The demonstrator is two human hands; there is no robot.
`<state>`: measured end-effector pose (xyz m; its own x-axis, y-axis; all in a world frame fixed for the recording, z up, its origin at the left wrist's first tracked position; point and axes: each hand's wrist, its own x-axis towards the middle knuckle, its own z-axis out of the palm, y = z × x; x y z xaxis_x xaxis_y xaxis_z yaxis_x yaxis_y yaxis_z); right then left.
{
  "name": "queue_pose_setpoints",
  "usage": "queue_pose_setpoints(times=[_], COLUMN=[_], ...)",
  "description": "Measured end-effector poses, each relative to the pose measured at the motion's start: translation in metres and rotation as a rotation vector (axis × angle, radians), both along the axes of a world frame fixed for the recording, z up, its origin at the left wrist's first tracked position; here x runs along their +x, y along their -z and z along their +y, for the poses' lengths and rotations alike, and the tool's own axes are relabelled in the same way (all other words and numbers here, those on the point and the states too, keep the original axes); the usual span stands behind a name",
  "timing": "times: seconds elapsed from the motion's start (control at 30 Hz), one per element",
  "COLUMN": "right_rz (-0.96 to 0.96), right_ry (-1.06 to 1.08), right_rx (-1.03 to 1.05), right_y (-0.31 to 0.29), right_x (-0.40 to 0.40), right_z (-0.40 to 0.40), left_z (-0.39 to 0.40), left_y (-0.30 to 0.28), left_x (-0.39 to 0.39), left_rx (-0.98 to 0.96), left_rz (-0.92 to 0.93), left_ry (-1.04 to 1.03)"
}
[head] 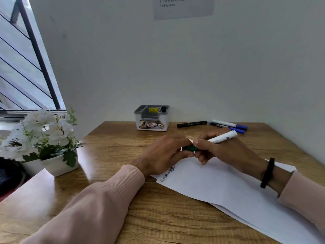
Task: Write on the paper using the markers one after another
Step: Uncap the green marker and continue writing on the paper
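- While gripped in both hands above the paper (pixel 219 184) near the desk (pixel 112 205) middle, green marker (pixel 222 137) looked light, stiff, smooth.
- Left fingers (pixel 177 152) pinched shut on green cap (pixel 189 148); right fingers (pixel 202 147) wrapped the white barrel.
- Judged best held mid-barrel.
- Read "DPL" on the organizer (pixel 152 118); paper scribble unreadable.

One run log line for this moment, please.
right hand: holds green marker | left hand: on green cap | paper: some writing

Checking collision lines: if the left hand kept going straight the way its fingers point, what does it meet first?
The left hand points right, at the green cap of the marker; its fingers already seem to touch it. Right behind is the right hand.
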<state>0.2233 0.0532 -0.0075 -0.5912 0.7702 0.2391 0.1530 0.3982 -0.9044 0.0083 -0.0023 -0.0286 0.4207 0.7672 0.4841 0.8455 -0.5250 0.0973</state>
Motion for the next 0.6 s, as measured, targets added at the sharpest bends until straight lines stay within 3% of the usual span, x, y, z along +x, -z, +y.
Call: queue_pose_setpoints(times=[0.2, 0.33, 0.43, 0.5, 0.57, 0.6], right_rz=[0.080, 0.170, 0.334, 0.319, 0.076, -0.042], right_ry=[-0.088, -0.170, -0.059, 0.201, 0.464, 0.467], right_rx=[-0.134, -0.241, -0.322, -0.089, 0.467, 0.748], right_y=[-0.005, -0.005, -0.005, -0.004, -0.001, 0.002], right_x=[0.006, 0.007, 0.003, 0.004, 0.012, 0.015], right_z=[-0.002, 0.002, 0.004, 0.010, 0.017, 0.020], left_z=[-0.004, -0.007, -0.005, -0.005, -0.005, -0.005], left_y=[-0.005, -0.006, -0.007, -0.008, -0.007, -0.006], left_x=[0.000, 0.002, 0.002, -0.004, -0.008, -0.008], left_rx=[-0.037, -0.148, -0.044, 0.059, 0.086, 0.077], left_rz=[-0.079, -0.339, -0.402, -0.321, -0.227, -0.193], left_ry=[0.056, 0.113, 0.001, -0.099, -0.136, -0.139])
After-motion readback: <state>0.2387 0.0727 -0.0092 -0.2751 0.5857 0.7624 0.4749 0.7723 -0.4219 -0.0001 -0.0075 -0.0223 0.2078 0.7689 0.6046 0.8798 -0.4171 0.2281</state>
